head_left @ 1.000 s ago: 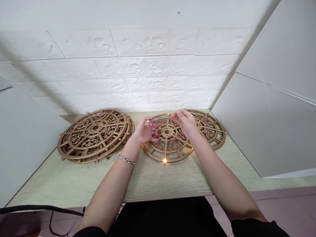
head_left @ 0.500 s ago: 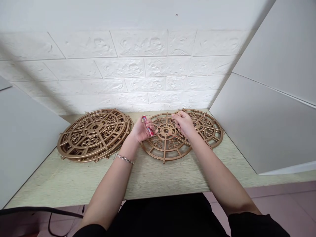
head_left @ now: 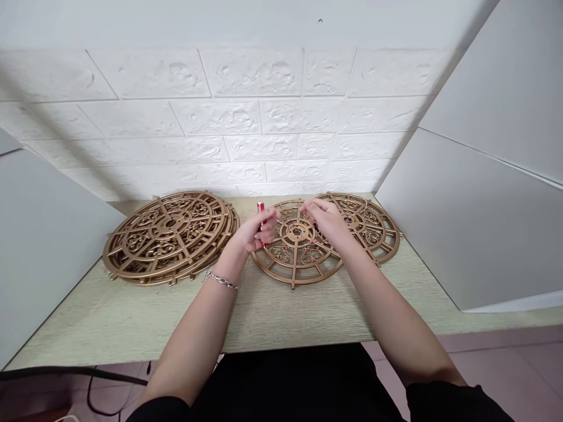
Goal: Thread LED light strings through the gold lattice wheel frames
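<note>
My left hand (head_left: 258, 227) is closed around a slim red cylinder with a printed label (head_left: 261, 207), held upright. The cylinder's kind does not show clearly. My right hand (head_left: 326, 217) is pinched, its fingertips facing the left hand; whatever they hold is too fine to make out. Both hands hover over a bronze-coloured round openwork frame (head_left: 293, 276), which has spokes, scrollwork and a pierced hub. A second round frame (head_left: 387, 255) lies partly under it on the right, beyond my right forearm.
A stack of several similar round frames (head_left: 176, 272) lies on the left of the pale wood-grain tabletop (head_left: 299, 319). White panels (head_left: 484, 234) stand on both sides, and a white brick-pattern wall (head_left: 281, 117) closes off the back. A black cable (head_left: 74, 371) hangs by the front edge at lower left.
My left hand has turned, its thumb now crossing over the red cylinder, which stands more upright. My right hand has tilted slightly, its fingertips pointing more to the left. The frames stay put.
</note>
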The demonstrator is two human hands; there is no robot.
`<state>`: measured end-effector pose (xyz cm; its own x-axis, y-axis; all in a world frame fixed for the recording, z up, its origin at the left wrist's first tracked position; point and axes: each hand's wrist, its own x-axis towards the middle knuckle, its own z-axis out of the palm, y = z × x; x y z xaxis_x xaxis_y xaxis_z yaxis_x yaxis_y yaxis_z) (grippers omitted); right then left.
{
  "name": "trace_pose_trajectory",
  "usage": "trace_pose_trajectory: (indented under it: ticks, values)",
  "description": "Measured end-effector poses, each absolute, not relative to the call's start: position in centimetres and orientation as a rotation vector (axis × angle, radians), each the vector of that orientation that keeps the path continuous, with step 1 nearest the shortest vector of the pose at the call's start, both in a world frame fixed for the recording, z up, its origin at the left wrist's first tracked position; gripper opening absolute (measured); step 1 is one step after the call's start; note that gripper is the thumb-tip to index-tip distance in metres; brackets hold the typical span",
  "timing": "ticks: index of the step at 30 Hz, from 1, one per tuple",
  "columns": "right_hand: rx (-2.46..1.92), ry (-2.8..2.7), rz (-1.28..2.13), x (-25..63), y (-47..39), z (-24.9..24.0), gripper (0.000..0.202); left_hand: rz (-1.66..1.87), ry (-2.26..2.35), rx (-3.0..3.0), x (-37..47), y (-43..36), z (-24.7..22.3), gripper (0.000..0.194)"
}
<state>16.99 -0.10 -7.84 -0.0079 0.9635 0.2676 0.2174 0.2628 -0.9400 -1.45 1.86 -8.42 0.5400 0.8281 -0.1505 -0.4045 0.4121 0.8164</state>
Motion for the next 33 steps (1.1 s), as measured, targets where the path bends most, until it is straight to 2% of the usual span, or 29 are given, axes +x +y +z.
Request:
trace_pose_trajectory:
  ticks: [4, 7, 11, 18, 22, 25, 28, 33]
  values:
    - [-1.046, -1.474, 1.144, 16.3, -0.4, -7.9, 0.021, 0.429, 0.65, 1.171, -0.4, 0.4, -7.8, 0.015]
    - [-0.99, -1.554, 1.257, 15.7, -1.1, -7.6, 0.025, 0.429, 0.71, 1.328, 0.4, -0.2, -7.4, 0.016]
    - [-0.901, -1.724, 0.966, 15.6, -1.7, -7.3, 0.018, 0.533, 0.807, 1.419, 1.0, -0.1, -7.7, 0.028]
    - [-0.926, -1.881, 0.54, 15.3, -2.1, -7.0, 0.022, 0.691, 0.885, 1.495, 1.4, -0.1, -8.7, 0.012]
    - [-0.897, -1.956, 0.299, 14.8, -2.6, -6.9, 0.024, 0.872, 0.899, 1.325, 1.3, 0.2, -9.0, 0.062]
    - [-1.025, -1.92, 0.195, 15.1, -2.6, -6.8, 0.027, 1.066, 0.942, 1.093, 1.2, 0.9, -8.9, 0.078]
    - [-1.376, -1.993, 0.172, 15.8, -2.5, -6.5, 0.027, 1.221, 1.039, 0.857, 1.2, 2.0, -9.2, 0.074]
    - [-1.955, -2.358, 0.404, 16.0, -2.5, -6.7, 0.022, 1.257, 1.152, 0.718, 1.0, 3.3, -10.6, 0.047]
